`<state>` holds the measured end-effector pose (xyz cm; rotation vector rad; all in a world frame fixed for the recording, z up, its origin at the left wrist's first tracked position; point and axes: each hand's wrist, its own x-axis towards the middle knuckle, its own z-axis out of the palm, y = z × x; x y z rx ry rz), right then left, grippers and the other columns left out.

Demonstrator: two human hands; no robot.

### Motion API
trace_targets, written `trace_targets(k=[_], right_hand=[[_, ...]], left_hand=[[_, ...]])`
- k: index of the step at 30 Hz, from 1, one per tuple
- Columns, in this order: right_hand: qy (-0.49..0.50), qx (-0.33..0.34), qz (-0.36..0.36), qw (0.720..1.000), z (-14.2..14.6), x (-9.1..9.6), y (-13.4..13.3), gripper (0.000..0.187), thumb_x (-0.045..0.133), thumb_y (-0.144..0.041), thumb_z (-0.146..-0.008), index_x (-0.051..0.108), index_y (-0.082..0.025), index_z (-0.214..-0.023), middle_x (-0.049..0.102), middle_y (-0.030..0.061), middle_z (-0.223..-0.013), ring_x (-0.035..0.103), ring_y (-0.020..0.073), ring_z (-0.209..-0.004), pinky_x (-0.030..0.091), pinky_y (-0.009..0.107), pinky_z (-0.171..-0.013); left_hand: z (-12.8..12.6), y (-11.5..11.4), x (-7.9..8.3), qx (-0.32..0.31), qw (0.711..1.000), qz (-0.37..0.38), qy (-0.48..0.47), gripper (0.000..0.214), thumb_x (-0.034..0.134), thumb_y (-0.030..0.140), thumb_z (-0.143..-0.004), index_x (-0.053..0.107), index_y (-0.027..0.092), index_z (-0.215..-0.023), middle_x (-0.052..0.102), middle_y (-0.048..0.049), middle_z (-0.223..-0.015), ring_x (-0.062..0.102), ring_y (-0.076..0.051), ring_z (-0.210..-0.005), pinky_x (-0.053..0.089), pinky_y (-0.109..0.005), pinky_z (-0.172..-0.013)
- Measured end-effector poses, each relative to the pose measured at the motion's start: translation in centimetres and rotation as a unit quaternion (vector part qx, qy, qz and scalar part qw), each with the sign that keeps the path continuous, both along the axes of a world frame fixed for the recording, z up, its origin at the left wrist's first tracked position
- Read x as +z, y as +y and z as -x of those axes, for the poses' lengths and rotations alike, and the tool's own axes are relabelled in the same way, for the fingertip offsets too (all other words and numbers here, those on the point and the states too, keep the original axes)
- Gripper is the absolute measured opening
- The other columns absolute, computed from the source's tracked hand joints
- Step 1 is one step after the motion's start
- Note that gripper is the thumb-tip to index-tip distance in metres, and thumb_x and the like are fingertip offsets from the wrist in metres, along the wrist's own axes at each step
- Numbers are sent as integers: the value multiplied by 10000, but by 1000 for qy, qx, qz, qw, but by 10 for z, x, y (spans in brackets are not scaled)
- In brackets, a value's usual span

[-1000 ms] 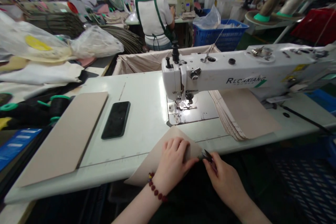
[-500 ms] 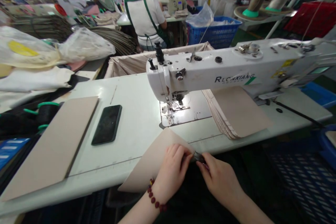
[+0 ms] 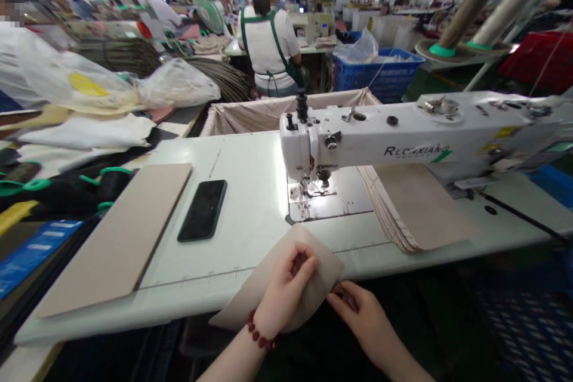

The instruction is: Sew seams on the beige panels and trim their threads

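My left hand (image 3: pixel 284 295), with a red bead bracelet at the wrist, pinches a beige fabric piece (image 3: pixel 273 280) that hangs over the front edge of the white sewing table (image 3: pixel 250 191). My right hand (image 3: pixel 364 322) is closed on a small dark tool, apparently thread snips (image 3: pixel 344 293), whose tip touches the piece's right edge. Behind them stands the white sewing machine (image 3: pixel 403 137) with its needle area (image 3: pixel 316 185).
A stack of beige pieces (image 3: pixel 416 206) lies under the machine arm. A black phone (image 3: pixel 203 210) and a long beige board (image 3: pixel 120 239) lie to the left. Bags and fabric pile up at far left. A person in a green apron (image 3: pixel 271 42) works ahead beside a blue crate (image 3: pixel 378 65).
My left hand has lifted from flat on the fabric into a pinch. My right hand with the tool has dropped lower along the piece's right edge. The view has shifted slightly.
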<state>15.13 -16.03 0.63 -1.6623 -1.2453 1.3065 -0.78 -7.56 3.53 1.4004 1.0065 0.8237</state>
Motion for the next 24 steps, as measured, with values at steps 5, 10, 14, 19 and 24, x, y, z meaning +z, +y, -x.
trace_targets(k=[5,10,14,19,24], right_hand=[[94,-63,-60,992,32,-6,2,337,544,-509,-875,584,-180,-811,563,-8,-726,548,148,-699,469,230,-667],[42,-115,-157,980,20,15,8,297,567,-490,-867,612,-204,-804,594,0,-687,591,157,-681,504,219,-648],[-168,50,-253,952,-12,26,23,249,521,-391,-909,643,-260,-1082,687,36,-980,659,181,-871,534,219,-722],[-441,113,-287,843,-39,5,28,475,442,-277,-924,435,-277,-1399,531,58,-1380,642,225,-1071,582,255,-710],[-419,184,-371,808,-62,0,9,363,544,-283,-853,622,-293,-1208,684,-4,-1168,702,151,-916,551,134,-722]], left_hand=[[43,10,11,74,993,-80,39,632,662,317,-845,369,268,-1404,448,-77,-1408,441,-247,-1265,343,-387,-1065],[113,1,28,-94,987,34,126,313,663,380,-830,686,212,-1093,700,-31,-1072,619,-276,-1017,475,-386,-922],[181,14,50,54,990,30,124,369,632,427,-847,663,192,-1130,710,-54,-1079,631,-289,-1024,514,-382,-878],[276,89,87,213,942,-15,258,582,548,597,-838,581,156,-1217,722,-54,-1020,689,-259,-875,572,-323,-681],[328,153,85,222,903,-4,367,665,539,634,-798,613,29,-1064,713,-54,-838,688,-256,-752,554,-344,-663]])
